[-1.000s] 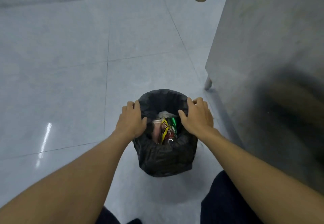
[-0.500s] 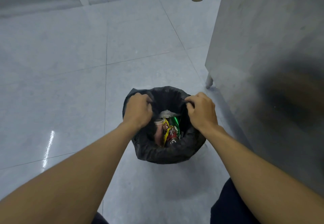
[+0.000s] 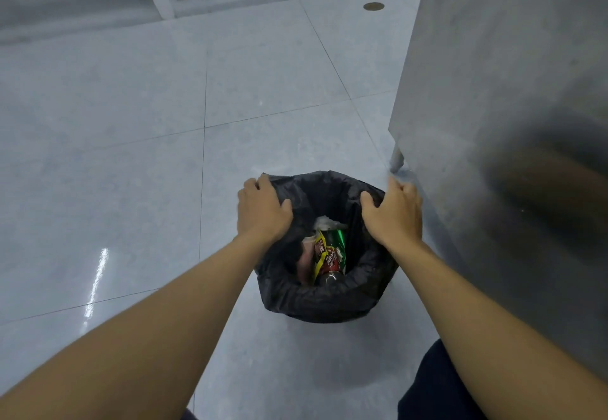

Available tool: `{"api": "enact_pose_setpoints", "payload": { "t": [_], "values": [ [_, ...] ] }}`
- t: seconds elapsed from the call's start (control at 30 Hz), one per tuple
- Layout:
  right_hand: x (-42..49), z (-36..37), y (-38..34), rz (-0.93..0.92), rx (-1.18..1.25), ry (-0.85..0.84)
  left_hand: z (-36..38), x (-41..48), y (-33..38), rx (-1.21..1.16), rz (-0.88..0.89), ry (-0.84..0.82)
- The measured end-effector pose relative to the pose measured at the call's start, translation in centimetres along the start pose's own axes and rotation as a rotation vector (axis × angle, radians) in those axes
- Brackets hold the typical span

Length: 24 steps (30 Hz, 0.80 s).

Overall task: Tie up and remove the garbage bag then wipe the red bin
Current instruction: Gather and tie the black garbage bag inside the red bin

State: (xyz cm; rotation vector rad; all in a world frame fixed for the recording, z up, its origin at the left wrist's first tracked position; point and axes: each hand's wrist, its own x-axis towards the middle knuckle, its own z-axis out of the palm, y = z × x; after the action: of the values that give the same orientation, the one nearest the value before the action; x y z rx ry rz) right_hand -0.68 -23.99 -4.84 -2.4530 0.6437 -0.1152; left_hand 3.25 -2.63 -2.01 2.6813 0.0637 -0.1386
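The black garbage bag [image 3: 316, 301] stands on the grey tiled floor [image 3: 131, 156], just beside the foot [image 3: 396, 159] of a tall metal cabinet [image 3: 510, 90] on the right. The bag covers the bin completely, so no red is visible. Its mouth is open, and inside lie a yellow and red snack wrapper [image 3: 324, 255], a green can [image 3: 339, 238], something pink [image 3: 306, 255] and a piece of white crumpled paper [image 3: 325, 221].

The person bends over it with both arms stretched forward. The left hand [image 3: 263, 212] is on the left side of the rim, its fingers curled over a fold of the black plastic and grasping it. The right hand [image 3: 394, 215] is on the right side of the rim, thumb toward the opening and fingers bent over the outer edge, also holding the plastic. The hands are well apart, with the open mouth between them. At the bottom edge, dark trousers [image 3: 434, 386] are seen.
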Motion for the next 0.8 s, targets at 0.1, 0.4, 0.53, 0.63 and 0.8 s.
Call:
{"api": "enact_pose_setpoints", "payload": {
  "t": [0.1,0.4,0.53,0.63,0.8],
  "values": [
    [0.4,-0.1,0.7,0.217,-0.096,-0.164,0.1,0.2,-0.2,0.072,-0.206,-0.114],
    [0.4,-0.4,-0.1,0.005,0.436,0.040,-0.7,0.4,0.7,-0.256,-0.041,0.100],
    [0.1,-0.5,-0.7,-0.263,0.509,0.041,-0.9,0.0,1.9,-0.382,0.081,0.059],
    [-0.1,-0.4,-1.1,-0.353,0.549,-0.054,-0.7,0.2,2.1,-0.476,0.098,-0.026],
    [0.0,-0.5,-1.4,-0.239,0.637,-0.260,-0.3,0.4,2.0,-0.559,-0.006,-0.177]
  ]
}}
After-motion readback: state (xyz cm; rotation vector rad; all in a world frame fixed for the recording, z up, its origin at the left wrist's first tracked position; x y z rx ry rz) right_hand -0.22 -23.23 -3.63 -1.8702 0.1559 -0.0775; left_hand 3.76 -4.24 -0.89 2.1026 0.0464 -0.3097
